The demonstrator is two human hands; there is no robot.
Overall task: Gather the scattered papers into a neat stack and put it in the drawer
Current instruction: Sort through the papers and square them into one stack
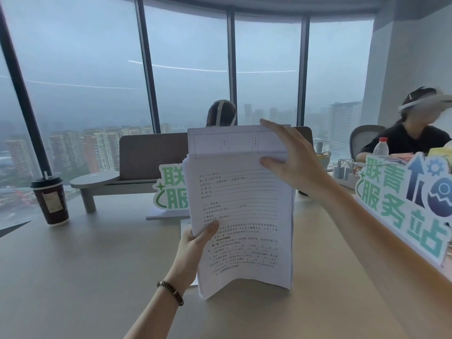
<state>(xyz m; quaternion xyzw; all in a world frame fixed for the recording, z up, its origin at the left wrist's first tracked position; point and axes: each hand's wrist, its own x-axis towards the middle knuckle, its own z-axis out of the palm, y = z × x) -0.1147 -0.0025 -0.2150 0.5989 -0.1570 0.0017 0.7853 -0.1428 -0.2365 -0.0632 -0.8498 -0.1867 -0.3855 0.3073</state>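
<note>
The stack of papers [241, 211] stood upright on the surface [85, 265], printed, edges uneven, bottom curling. The left hand [195, 241] gripped its left edge; the right hand [293, 162], fingers straight, pressed its top. Behind stood a green sign [171, 189]; a coffee cup [50, 199] far left.

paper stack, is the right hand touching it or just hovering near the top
Touching. The head view shows the right hand with thumb and fingers laid against the upper right edge of the paper stack.
</note>
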